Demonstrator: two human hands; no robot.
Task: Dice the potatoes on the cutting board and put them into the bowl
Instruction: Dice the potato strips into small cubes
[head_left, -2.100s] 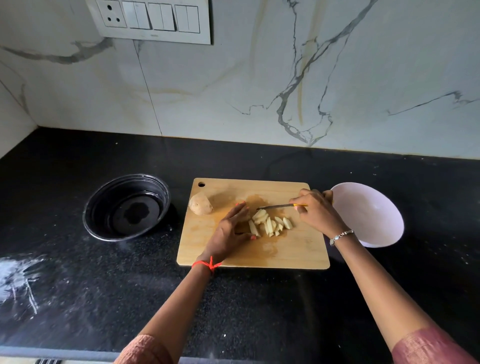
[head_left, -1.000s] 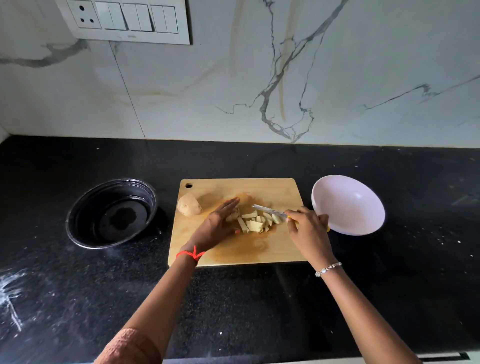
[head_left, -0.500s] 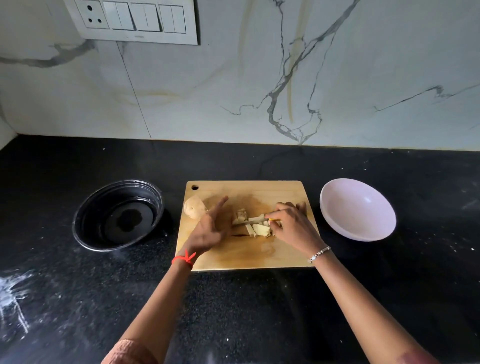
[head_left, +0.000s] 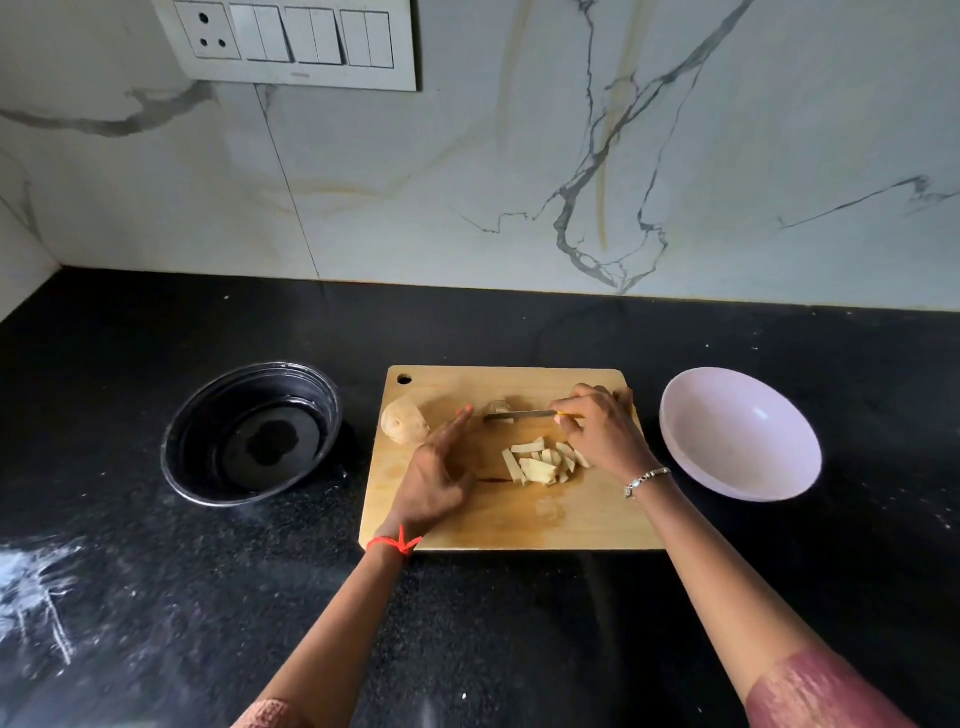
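Observation:
A wooden cutting board (head_left: 597, 519) lies on the black counter. On it sits a whole potato (head_left: 402, 426) at the left edge, a pile of cut potato strips (head_left: 543, 462) in the middle, and a small potato piece (head_left: 498, 408) behind the blade. My right hand (head_left: 602, 431) grips a yellow-handled knife (head_left: 519, 414), its blade pointing left, beyond the strips. My left hand (head_left: 436, 478) rests on the board with straight fingers, left of the strips, holding nothing. The pale pink bowl (head_left: 737, 436) stands right of the board.
A black round bowl (head_left: 249, 436) stands left of the board. A marble wall with a switch panel (head_left: 296, 41) runs behind the counter. White powder smears (head_left: 36, 597) mark the counter at the lower left.
My right hand has carried the knife off the strips toward the back of the board. My left hand has let go of the strips and drawn back to the left.

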